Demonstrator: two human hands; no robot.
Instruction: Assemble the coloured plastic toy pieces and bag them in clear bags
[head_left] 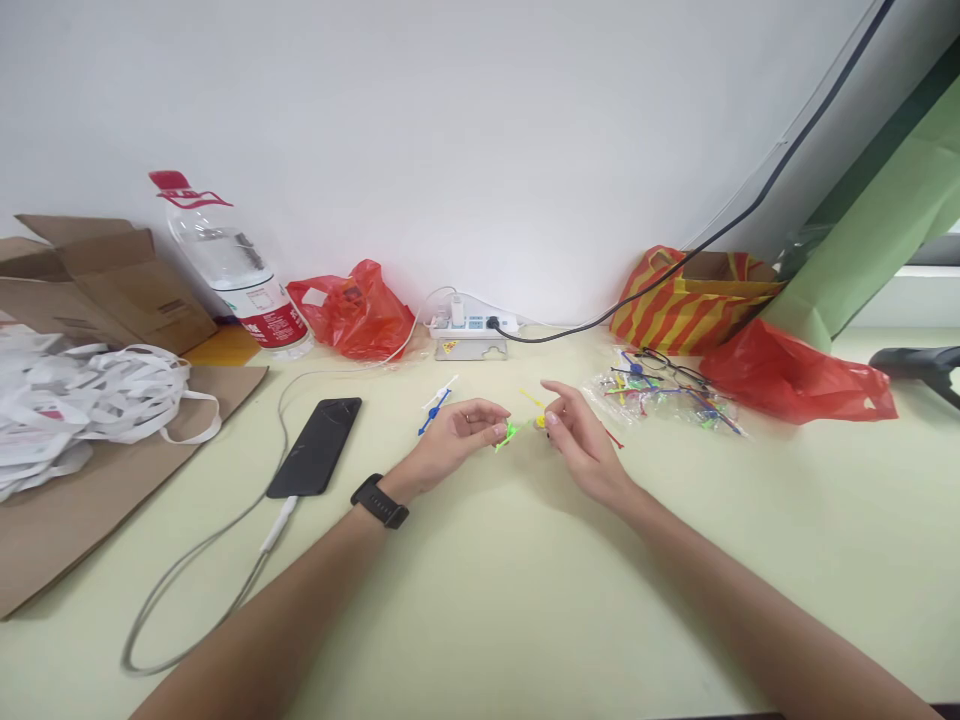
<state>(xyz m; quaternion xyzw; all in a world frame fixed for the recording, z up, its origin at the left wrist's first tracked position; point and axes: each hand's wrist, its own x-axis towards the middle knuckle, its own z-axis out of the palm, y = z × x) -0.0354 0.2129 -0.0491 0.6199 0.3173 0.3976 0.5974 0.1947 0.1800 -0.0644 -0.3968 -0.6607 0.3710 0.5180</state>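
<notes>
Our left hand pinched a green plastic piece at its fingertips; our right hand pinched a yellow piece just beside. Both seemed light, thin, bendable; we judged fingertip holds near the ends best.

No legible text, brand, number or sign.
- Water bottle: red and white label, print too small to read.
- Cardboard box: dark printed marks, blurred.
- Power strip: small yellow sticker below it, unreadable.
- Phone: screen dark, blank.
</notes>
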